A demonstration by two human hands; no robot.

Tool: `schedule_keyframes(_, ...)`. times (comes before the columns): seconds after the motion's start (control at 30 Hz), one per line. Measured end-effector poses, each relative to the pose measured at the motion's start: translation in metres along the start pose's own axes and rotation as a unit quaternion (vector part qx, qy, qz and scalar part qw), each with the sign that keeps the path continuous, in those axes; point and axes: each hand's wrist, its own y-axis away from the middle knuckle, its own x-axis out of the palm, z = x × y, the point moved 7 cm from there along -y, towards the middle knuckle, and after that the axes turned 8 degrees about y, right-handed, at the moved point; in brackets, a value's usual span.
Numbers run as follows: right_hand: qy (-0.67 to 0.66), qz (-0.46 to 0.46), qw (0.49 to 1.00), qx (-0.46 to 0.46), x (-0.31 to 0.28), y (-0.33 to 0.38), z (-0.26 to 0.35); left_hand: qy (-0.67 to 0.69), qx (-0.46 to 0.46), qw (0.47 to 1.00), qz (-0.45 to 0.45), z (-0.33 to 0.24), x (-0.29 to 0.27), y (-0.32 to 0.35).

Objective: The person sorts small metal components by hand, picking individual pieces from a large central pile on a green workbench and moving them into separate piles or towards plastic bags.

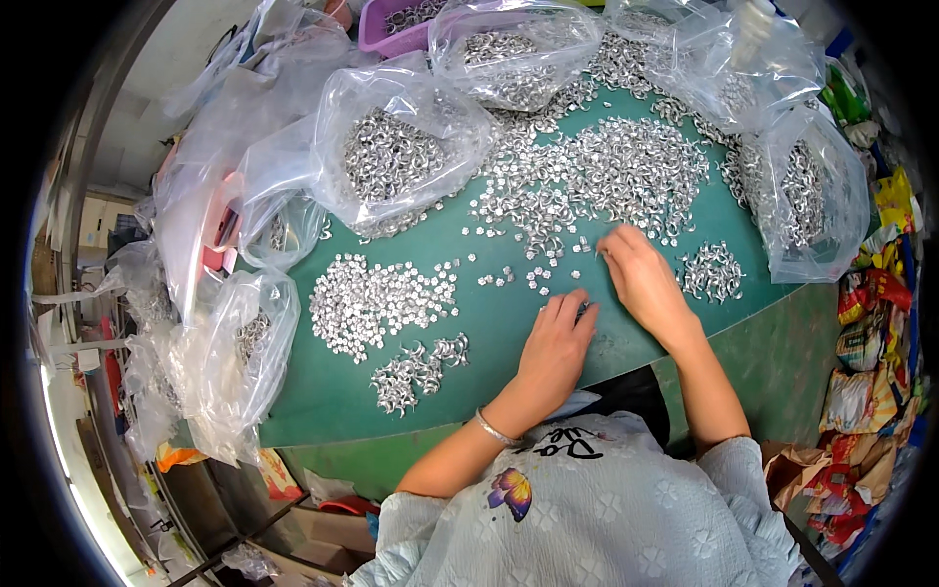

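Observation:
My left hand [556,342], below a silver bracelet [497,428], rests low over the green table with its fingers curled in. A small silver glint shows by its fingertips, too small to name. Just right of it, my right hand [641,279] has its thumb and fingers drawn together at the near edge of a large pile of small silver metal pieces [636,176]. Whatever those fingertips pinch is hidden. Between my hands and the pile lie several loose pieces [533,279]. A small heap of curved metal pieces [711,272] lies right of my right hand.
On the left spread flower-like metal pieces [372,303], with a heap of curved ones [416,375] nearer me. Clear plastic bags of metal parts [396,157] ring the table's far side, beside a purple bin [391,34]. Colourful packages [866,323] stack at the right.

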Motion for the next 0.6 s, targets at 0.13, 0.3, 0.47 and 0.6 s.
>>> schedule_keyframes(0.13, -0.044, 0.067, 0.997, -0.002, -0.010, 0.026, 0.020, 0.023, 0.004, 1.000, 0.002, 0.005, -0.001, 0.011)
schedule_keyframes(0.3, -0.107, 0.112, 0.988, 0.022, -0.008, 0.037, 0.031, 0.036, -0.035, 0.998, -0.029, 0.005, -0.011, 0.015)
schedule_keyframes(0.47, -0.093, 0.143, 0.985, 0.013, 0.000, 0.048, 0.055, 0.046, -0.057, 0.997, -0.032, 0.008, -0.015, 0.028)
schedule_keyframes(0.6, -0.046, 0.142, 0.988, -0.034, 0.016, 0.048, 0.079, 0.062, -0.093, 0.992, -0.054, 0.012, -0.044, 0.061)
